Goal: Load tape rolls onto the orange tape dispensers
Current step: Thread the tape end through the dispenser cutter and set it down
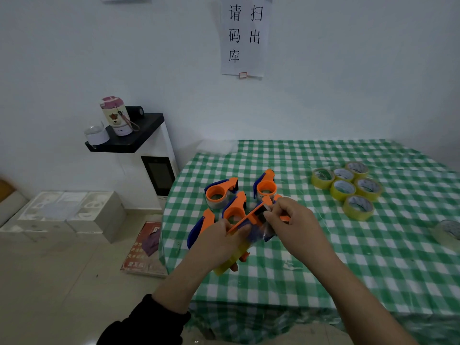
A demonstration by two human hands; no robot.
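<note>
Gripping orange dispenser point(245, 221) with yellow roll point(230, 261) underneath in curled left hand point(219, 240), pinching its front end with right hand point(291, 220), leaving spare rolls point(346, 189) well right of right hand, likely risking tape end sticking to itself or snapping back on slackening pinch.

We are looking at a counter point(323, 257) whose green-and-white checked cover is shining like thin plastic film (it is wrinkling and catching the light). The orange dispenser point(249, 217) is showing as smooth moulded plastic with blue trim. The tape rolls point(346, 189) are gleaming, yellowish and translucent. The wall notice point(245, 36) is reading as matt white paper, the shelf point(139, 135) as matt black, and the floor point(62, 282) as smooth pale tile.
</note>
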